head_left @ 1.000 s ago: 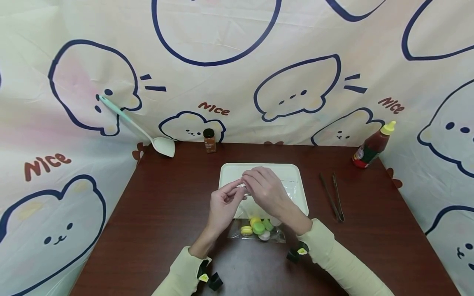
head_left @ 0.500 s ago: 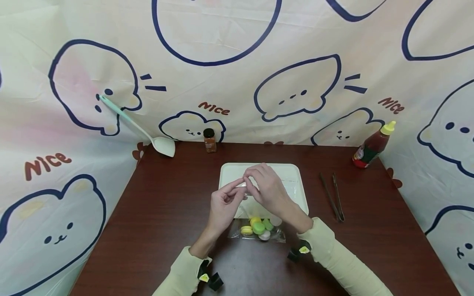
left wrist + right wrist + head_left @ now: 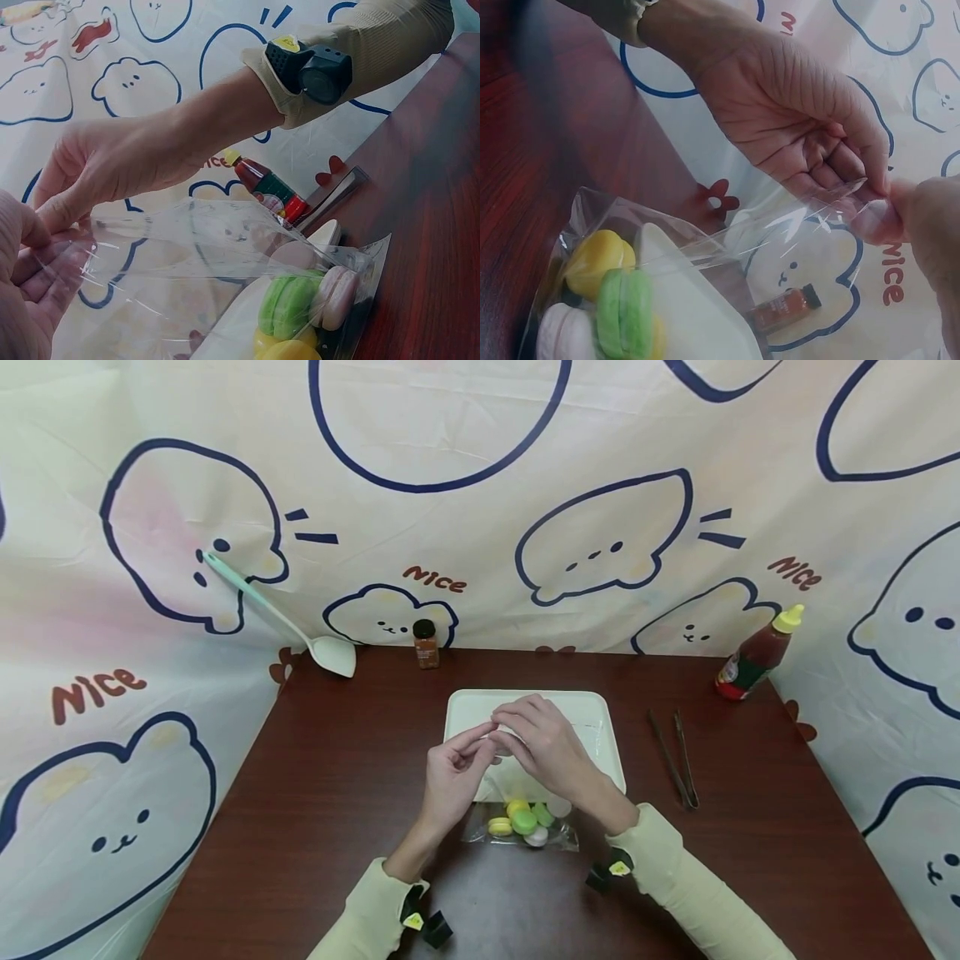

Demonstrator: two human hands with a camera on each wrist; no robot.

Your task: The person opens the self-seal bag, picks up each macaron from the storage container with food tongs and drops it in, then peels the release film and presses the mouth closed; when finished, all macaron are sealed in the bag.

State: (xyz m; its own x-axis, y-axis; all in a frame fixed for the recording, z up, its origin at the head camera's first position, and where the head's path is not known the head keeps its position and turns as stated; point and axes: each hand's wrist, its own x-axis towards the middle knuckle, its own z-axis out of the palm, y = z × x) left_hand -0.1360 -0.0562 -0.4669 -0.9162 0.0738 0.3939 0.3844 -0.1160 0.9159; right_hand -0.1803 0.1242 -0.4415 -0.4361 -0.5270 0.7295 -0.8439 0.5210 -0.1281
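A clear plastic bag [image 3: 161, 251] holds several green, yellow and pale pink macarons [image 3: 523, 821] at its bottom. My left hand [image 3: 456, 777] pinches one side of the bag's top edge between thumb and fingers. Right beside it, my right hand [image 3: 551, 752] pinches the same edge, its fingertips meeting those of the left. In the left wrist view the film stretches from both hands down to the macarons [image 3: 289, 306]. The right wrist view shows the left palm [image 3: 780, 112] turned toward the camera, with the bag's edge across its fingers.
Behind the bag lies a white tray [image 3: 468, 700]. Metal tongs [image 3: 678, 768] rest to its right. A sauce bottle [image 3: 753, 658] with a yellow cap stands at the back right. Along the back edge are a small spice jar [image 3: 425, 647] and a white-headed spatula [image 3: 333, 656] leaning on the wall.
My right thumb and fingers have shifted along the bag's top edge, parting slightly and closing in again. The left hand and the macarons have stayed put.
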